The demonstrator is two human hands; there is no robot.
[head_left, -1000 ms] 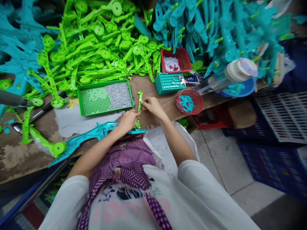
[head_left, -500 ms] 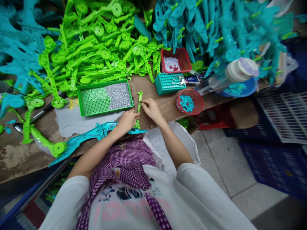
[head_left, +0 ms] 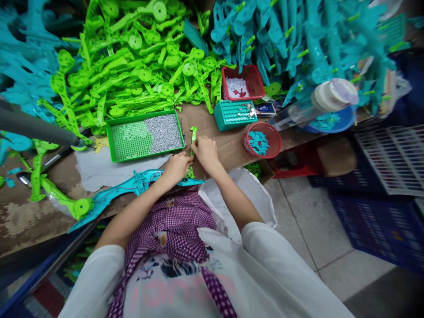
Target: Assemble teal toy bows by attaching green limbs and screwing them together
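Note:
A slim bright-green plastic part (head_left: 193, 131) stands lengthwise between my two hands at the front of the bench. My left hand (head_left: 179, 167) is closed on its lower stretch. From the other side, my right hand (head_left: 206, 153) presses pinched fingertips to the middle of the part; whatever is between them is hidden. Beneath my left wrist lies a long turquoise plastic shell (head_left: 141, 180) with thin wires in it. Just behind my left hand sits a green perforated tray (head_left: 127, 140) part-filled with small silvery metal pieces. A thin screwdriver-like tool (head_left: 183, 131) lies beside the tray.
Heaps of green parts (head_left: 132, 75) and turquoise shells (head_left: 291, 39) line the back. To the right are a red bin (head_left: 258, 84), a teal holder (head_left: 228, 117), a red basket (head_left: 278, 140) and a clear bottle (head_left: 301, 112). A dark grey rod (head_left: 36, 126) juts in from the left.
My right hand has shifted slightly left and its fingers have bunched closer against the green part. My left hand stays almost still. The grey rod has come further in from the left.

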